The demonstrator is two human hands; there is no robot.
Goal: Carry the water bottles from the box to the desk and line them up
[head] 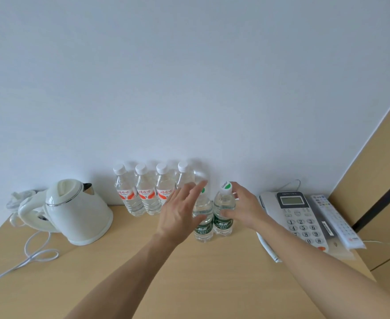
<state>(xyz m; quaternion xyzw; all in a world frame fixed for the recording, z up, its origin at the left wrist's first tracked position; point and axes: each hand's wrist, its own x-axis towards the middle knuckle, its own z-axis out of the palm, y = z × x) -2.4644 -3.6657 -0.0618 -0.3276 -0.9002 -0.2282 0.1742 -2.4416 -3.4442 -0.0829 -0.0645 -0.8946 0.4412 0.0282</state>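
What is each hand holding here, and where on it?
Right hand grips the right green-label bottle around its upper body; left hand is open, holding nothing.

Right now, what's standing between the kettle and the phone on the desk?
In the head view, between kettle and phone: four red-label bottles by the wall, two green-label bottles, and both hands, left hand, right hand.

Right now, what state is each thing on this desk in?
Red-label bottles: four, upright, capped, in a row at the wall.
Green-label bottles: two, upright, side by side.
Left hand: open, fingers spread beside a green bottle.
Right hand: wrapped around the right green bottle.
Kettle: lid shut.
Phone: handset on cradle.
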